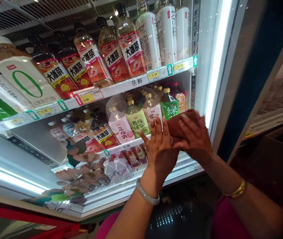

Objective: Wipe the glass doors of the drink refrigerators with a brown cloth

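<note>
L hand [160, 151]: fingers extended, slightly apart, before drinks cooler [203, 66]; contact w/ glass unclear. R hand [197, 141]: fingers over reddish-brown item, prob. cloth [175, 128], just beside L hand; grip can't be told. Green-plum green tea btl. [138, 121] shelved behind.

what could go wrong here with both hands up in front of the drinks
The left hand and right hand are close together, so they might bump. On the left, the pale bangle might crack if knocked. The bottles beyond stand crowded, so nudging one might topple its neighbours.
</note>
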Tool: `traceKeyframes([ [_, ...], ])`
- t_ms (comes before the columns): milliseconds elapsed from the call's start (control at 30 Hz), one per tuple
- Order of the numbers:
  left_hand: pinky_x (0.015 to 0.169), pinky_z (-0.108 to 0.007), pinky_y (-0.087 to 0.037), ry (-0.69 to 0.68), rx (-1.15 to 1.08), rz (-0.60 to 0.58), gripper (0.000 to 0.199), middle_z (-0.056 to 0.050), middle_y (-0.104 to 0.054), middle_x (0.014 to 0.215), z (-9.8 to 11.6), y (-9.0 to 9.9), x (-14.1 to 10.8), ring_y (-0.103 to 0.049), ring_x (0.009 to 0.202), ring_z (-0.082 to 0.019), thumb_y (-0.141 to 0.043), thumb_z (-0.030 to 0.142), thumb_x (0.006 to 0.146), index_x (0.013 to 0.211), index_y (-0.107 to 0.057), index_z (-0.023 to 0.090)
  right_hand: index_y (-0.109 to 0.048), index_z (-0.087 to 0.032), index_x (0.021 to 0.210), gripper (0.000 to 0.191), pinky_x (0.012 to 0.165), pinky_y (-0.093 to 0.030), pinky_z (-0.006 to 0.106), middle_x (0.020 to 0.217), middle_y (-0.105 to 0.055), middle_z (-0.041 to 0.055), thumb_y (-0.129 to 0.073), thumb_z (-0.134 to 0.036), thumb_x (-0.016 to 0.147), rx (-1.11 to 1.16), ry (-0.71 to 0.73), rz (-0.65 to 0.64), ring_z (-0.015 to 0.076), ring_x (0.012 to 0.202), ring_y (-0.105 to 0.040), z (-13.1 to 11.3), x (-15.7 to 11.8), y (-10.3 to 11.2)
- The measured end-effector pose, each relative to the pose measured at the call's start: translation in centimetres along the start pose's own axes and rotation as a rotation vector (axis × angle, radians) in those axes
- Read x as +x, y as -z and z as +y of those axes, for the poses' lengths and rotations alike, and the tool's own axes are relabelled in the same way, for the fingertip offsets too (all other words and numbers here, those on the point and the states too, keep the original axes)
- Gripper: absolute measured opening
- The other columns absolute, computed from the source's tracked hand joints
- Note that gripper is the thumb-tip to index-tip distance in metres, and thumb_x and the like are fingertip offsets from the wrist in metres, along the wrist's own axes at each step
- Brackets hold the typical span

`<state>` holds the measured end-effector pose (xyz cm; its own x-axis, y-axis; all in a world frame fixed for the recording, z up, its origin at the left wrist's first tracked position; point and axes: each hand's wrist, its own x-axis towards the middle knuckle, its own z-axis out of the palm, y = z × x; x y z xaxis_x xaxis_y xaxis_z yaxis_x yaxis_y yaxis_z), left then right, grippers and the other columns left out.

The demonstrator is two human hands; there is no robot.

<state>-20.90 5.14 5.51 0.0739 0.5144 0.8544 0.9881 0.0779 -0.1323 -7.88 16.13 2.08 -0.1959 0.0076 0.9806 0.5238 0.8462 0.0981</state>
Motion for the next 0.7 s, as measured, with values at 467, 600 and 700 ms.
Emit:
traceKeyframes([
  [467,0.136,-0.054,0.012,-0.046,-0.052,-0.031,0.089,-0.023,-0.029,0.175,0.2,-1.0,-2.1,-0.011,0.17,-0.03,-0.025,0.064,0.109,0.172,-0.008,0.004,-0.035,-0.025,0.167,0.071,0.133,-0.033,0.063,0.17,-0.044,0.0109,-0.054,-0.024,0.098,0.067,-0.014,0.001,0.0344,0.164,-0.031,0.0,-1.4,-0.1],
  [600,0.136,-0.055,0.014,-0.068,-0.003,-0.023,0.087,-0.02,-0.038,0.172,0.9,-1.8,-2.7,-0.02,0.169,-0.027,-0.016,0.067,0.107,0.172,-0.015,0.01,-0.025,-0.025,0.171,0.083,0.133,-0.023,0.071,0.18,-0.017,0.0133,-0.055,-0.023,0.094,0.025,-0.302,0.063,0.0379,0.167,-0.019,4.0,-2.7,0.9],
  [700,0.136,-0.055,0.014,-0.06,0.001,0.005,0.085,-0.019,-0.039,0.172,1.2,-2.2,-2.8,-0.023,0.168,-0.028,-0.017,0.066,0.108,0.172,-0.016,0.01,-0.018,-0.022,0.172,0.084,0.132,-0.023,0.073,0.181,-0.011,0.0158,-0.055,-0.028,0.097,0.043,-0.322,-0.002,0.0399,0.168,-0.012,2.1,-3.2,0.8],
])
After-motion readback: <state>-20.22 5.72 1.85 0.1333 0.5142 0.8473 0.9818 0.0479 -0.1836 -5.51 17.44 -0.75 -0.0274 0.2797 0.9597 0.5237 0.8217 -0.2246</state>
